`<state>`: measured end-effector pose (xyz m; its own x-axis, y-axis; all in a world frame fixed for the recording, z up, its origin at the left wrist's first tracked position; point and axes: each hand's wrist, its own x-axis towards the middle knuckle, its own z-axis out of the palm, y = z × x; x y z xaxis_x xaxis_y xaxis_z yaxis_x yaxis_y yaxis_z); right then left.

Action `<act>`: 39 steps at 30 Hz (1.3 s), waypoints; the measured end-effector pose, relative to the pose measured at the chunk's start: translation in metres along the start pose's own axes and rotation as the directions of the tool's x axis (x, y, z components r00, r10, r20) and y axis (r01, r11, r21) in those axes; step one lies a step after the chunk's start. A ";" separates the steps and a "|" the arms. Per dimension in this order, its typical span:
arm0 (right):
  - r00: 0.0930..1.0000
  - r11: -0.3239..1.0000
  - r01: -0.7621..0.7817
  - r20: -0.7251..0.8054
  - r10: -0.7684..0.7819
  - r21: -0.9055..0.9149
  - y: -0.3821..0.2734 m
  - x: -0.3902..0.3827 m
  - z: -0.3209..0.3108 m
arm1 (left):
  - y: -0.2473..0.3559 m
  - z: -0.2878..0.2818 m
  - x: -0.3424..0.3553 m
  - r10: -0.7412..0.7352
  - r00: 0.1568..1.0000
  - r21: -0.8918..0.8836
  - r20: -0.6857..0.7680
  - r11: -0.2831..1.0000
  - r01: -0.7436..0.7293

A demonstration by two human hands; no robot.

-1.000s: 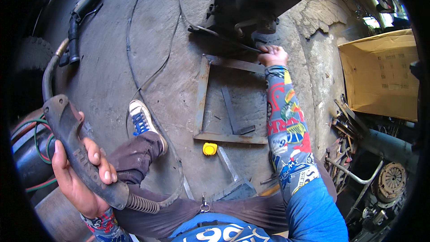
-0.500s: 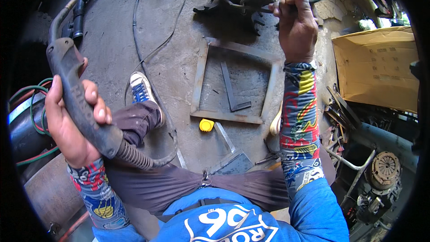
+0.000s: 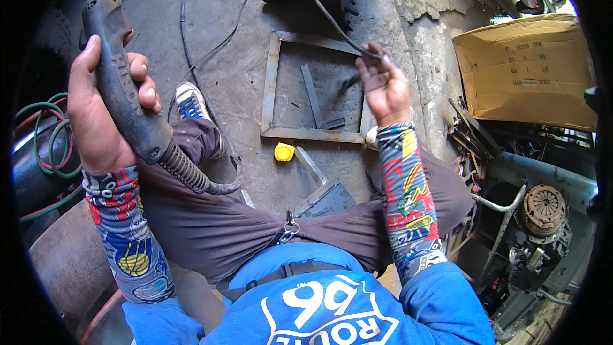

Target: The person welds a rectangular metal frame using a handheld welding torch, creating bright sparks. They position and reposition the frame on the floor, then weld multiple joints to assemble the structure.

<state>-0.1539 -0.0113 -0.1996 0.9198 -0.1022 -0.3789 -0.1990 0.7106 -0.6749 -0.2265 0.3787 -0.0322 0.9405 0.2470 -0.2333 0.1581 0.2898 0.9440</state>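
Below, a rusty metal frame (image 3: 313, 134) lies on the floor (image 3: 150, 25); the left hand (image 3: 99, 115) grips a scuffed, dark, curved handle (image 3: 118, 73) with a coiled spring (image 3: 184, 167); the right hand (image 3: 387, 92) pinches a dark cable (image 3: 330, 18) over the frame's right side.

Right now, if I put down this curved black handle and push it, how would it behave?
The handle would probably stay stiff: its casing looks hard. The cable likely flexes yet tugs on it, since it curves beyond the coil spring. Pushed, the handle may rock rather than roll, given its curve.
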 end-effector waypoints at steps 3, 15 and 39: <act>0.952 0.957 -0.059 -0.273 0.140 0.285 0.015 -0.012 -0.005 | -0.001 0.003 0.000 -0.048 0.996 0.013 -0.075 0.999 0.049; 0.982 -0.344 -0.124 -0.064 -0.179 -0.931 0.054 0.015 -0.139 | -0.005 0.022 0.004 -0.151 0.988 0.066 -0.030 0.986 0.152; 0.862 -0.359 0.065 0.234 -0.450 -0.931 0.090 0.043 -0.188 | -0.019 0.033 0.036 -0.031 0.999 0.184 0.035 0.983 0.024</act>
<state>-0.1963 -0.0829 -0.3959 0.9613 -0.2453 0.1256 -0.1837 -0.9100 -0.3717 -0.1855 0.3518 -0.0511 0.9453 0.2053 -0.2537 0.2328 0.1208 0.9650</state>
